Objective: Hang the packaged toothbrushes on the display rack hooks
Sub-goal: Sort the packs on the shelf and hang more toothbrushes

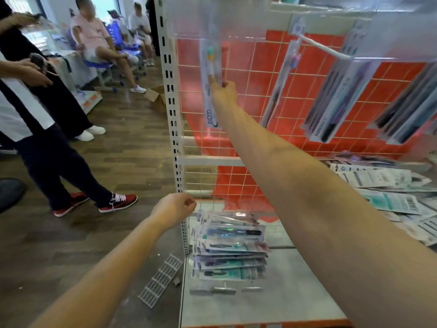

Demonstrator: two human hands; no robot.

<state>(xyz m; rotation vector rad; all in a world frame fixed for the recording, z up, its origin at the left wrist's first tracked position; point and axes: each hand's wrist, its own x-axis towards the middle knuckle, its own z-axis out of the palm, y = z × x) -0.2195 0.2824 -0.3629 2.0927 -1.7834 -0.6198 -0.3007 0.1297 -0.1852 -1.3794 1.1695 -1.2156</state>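
Glossy plastic and printed card make up the stack [230, 247] of packs lying nearest, flat rectangular sleeves piled unevenly on the pale, smooth shelf [260, 308], some teal, some purple. Beside it, on the wood-look floor, lies a small white wire grid [160, 280]. The left hand [176, 210] hovers just above the stack's far end with fingers loosely curled and nothing in them. More packs [387, 195] lie scattered flat to the right, barcodes up. Farther off, the right hand [224, 92] grips the pack [210, 74], a long narrow clear blister with a pastel brush head showing, holding it upright by its middle against the white wire mesh [248, 74] backed in orange-red. Whether its top hole is already on a hook cannot be told; the upper part is lost behind a hazy clear panel. To do this well, I would judge the grip should sit low enough to let the top hang free, the pack kept square to the mesh and slid fully back before letting go, since thin card bends and slick film slips. Farthest right, a white hook [326, 49] juts out, and hung packs [335, 100] dangle in tilted rows.
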